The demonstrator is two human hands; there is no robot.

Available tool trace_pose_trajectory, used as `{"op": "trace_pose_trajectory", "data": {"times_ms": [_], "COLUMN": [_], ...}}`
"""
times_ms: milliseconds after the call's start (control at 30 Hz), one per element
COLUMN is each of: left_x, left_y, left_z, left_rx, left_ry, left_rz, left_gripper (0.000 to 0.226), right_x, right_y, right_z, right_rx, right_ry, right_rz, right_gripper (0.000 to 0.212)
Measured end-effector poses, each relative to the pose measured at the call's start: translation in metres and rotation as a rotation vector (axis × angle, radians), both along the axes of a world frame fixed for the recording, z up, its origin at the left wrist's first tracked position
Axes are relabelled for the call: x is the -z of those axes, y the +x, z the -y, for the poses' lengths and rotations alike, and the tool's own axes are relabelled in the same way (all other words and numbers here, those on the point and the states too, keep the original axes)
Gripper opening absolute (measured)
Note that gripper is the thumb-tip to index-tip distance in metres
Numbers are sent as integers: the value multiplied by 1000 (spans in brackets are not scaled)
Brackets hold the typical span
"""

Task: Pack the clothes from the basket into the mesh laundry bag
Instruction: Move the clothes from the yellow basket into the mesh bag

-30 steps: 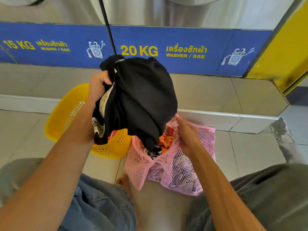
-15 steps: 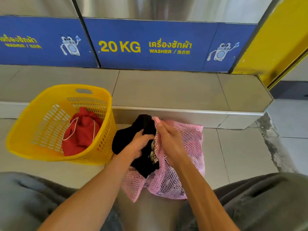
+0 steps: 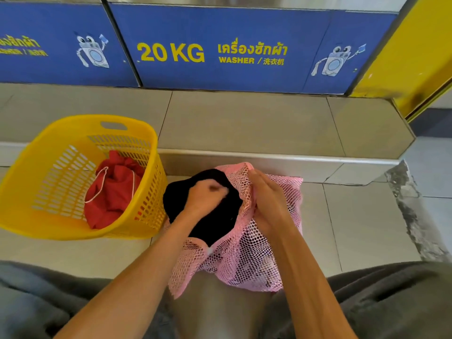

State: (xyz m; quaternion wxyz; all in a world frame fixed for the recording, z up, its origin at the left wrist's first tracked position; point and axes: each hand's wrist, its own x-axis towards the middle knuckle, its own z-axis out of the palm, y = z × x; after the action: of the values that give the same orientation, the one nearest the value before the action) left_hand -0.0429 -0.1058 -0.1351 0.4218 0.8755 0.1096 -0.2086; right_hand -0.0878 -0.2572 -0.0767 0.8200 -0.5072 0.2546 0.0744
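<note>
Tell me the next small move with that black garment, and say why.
Probably push the black garment deeper with the left hand: much of it bulges out of the pink mesh bag, whose mouth the right hand holds open.

Bag (image 3: pixel 247 260) mouth plugged by black garment (image 3: pixel 210 216) under my left hand (image 3: pixel 208 194); my right hand (image 3: pixel 266 199) at its far rim. Basket (image 3: pixel 127 123) open on top, just left; bare floor (image 3: pixel 367 216) right.
</note>
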Motion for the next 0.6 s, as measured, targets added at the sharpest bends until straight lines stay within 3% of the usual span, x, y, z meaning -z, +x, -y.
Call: {"op": "trace_pose_trajectory", "data": {"times_ms": [67,133,167,233,300,400,467,533,600], "left_x": [14,30,38,47,48,40,21,-3,-16], "left_y": [4,2,1,-1,-5,2,8,11,11], "left_z": [-23,-38,-42,-45,-43,-41,-33,-12,10], "left_rx": [-104,-64,-41,-65,-87,-98,-148,-155,-101], "left_ry": [250,434,447,359,335,307,96,-206,-369], "left_rz": [136,-6,-103,-205,-216,-175,-241,-346,-411], "left_gripper": [34,79,97,111,99,46,19,13,10], "right_x": [0,-1,-1,-1,-2,-4,-4,-4,-5], "right_y": [0,-1,-1,-1,-2,-3,-2,-1,0], "right_z": [-1,-5,-7,-9,-8,-5,-5,-6,-6], "right_rx": [-5,-19,-29,-41,-46,-45,-39,-35,-15], "right_ry": [-2,-21,-41,-77,-75,-69,-52,-27,11], "right_rz": [-17,-9,-5,-4,-8,-17,-22,-30,-46], "right_gripper": [19,22,24,27,24,20,21,22,21]}}
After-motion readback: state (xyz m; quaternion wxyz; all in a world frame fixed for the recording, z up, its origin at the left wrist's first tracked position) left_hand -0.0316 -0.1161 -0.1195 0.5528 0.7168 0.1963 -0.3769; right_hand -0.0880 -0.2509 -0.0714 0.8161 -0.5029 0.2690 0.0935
